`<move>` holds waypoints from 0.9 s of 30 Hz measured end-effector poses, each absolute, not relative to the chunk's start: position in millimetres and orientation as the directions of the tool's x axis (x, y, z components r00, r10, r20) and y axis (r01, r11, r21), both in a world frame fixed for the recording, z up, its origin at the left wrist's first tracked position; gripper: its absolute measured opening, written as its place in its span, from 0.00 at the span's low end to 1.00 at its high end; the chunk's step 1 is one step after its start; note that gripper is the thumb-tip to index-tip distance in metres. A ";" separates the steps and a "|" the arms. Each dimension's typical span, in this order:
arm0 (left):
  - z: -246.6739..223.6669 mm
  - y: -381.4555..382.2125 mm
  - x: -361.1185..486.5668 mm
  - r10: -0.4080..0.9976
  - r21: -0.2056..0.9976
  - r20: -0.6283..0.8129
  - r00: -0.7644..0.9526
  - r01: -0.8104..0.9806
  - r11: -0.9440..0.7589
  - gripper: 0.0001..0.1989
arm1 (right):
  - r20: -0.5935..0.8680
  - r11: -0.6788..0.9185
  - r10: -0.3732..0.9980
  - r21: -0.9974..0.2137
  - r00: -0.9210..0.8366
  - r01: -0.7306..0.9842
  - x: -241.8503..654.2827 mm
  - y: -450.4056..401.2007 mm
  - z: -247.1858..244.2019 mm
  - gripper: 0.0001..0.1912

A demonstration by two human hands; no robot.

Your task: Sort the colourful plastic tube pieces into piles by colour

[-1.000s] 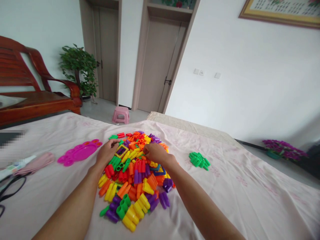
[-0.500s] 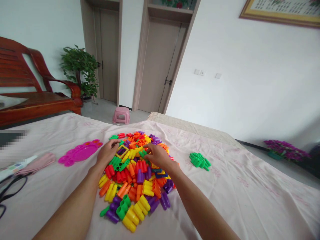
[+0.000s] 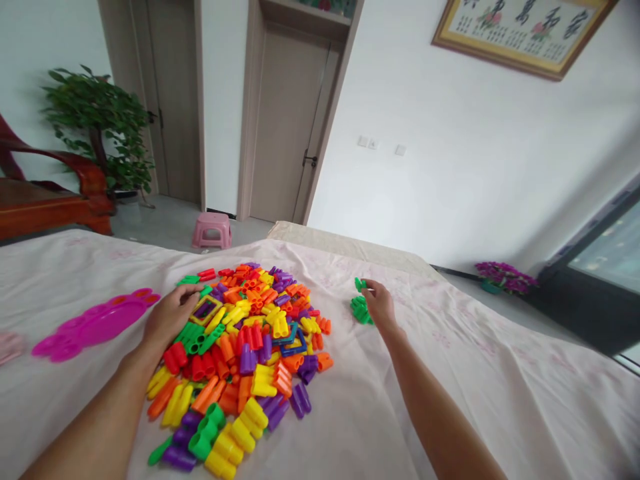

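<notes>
A person's right hand (image 3: 381, 308) grips a green toy block (image 3: 359, 285) between thumb and fingers, just above a small heap of green blocks (image 3: 360, 311) on the right side of a pale floral cloth (image 3: 480, 373). The left hand (image 3: 170, 313) rests at the left edge of a large pile of mixed blocks (image 3: 243, 363), its fingers bent beside a yellow square frame (image 3: 205, 311); whether they hold a piece cannot be told. The pile, in red, orange, yellow, green and purple, spreads across the middle of the cloth, well apart from the green heap, with blue square frames (image 3: 293, 341) lying on its right side. To the left of the pile lies a bright pink tray (image 3: 95, 327), and a paler pink cloth (image 3: 10, 347) shows at the left edge of the scene. On the far side, a pink stool (image 3: 213, 230) stands on the floor, with a leafy potted plant (image 3: 97, 120) to its left and a closed door (image 3: 287, 120) beyond it to the right.
</notes>
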State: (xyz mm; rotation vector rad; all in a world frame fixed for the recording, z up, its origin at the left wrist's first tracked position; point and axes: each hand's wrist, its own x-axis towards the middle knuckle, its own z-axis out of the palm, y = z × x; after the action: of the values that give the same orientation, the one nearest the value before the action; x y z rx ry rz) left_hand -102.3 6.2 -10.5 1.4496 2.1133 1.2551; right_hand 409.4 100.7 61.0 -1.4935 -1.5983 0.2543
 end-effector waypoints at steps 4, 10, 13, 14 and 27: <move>-7.3 4.2 -99.9 0.851 0.766 0.243 -0.465 0.631 0.127 0.19 | 0.425 0.065 0.879 -0.559 0.218 0.827 465.2 114.6 54.1 0.21; -7.7 4.8 -100.6 0.851 0.773 0.247 -0.463 0.624 0.115 0.19 | 0.364 -0.018 0.903 -0.501 0.229 0.865 497.8 123.6 27.7 0.22; -10.3 6.1 -103.3 0.854 0.776 0.245 -0.458 0.621 0.110 0.20 | 0.343 0.007 0.915 -0.535 0.210 0.845 503.8 122.3 17.2 0.25; -10.8 6.3 -104.0 0.856 0.780 0.244 -0.456 0.617 0.106 0.20 | 0.342 0.015 0.916 -0.548 0.208 0.836 505.3 121.4 15.0 0.26; -2.0 0.4 -97.8 0.901 0.875 0.198 -0.387 0.483 0.016 0.24 | 0.451 0.179 0.779 -0.826 0.436 0.534 455.4 67.9 27.6 0.26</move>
State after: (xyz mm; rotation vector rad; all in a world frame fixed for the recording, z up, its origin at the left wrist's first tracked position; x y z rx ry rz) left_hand -97.8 0.4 -2.0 1.4122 1.8817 1.3361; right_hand 455.4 67.9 27.6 -1.4855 -1.2229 0.2547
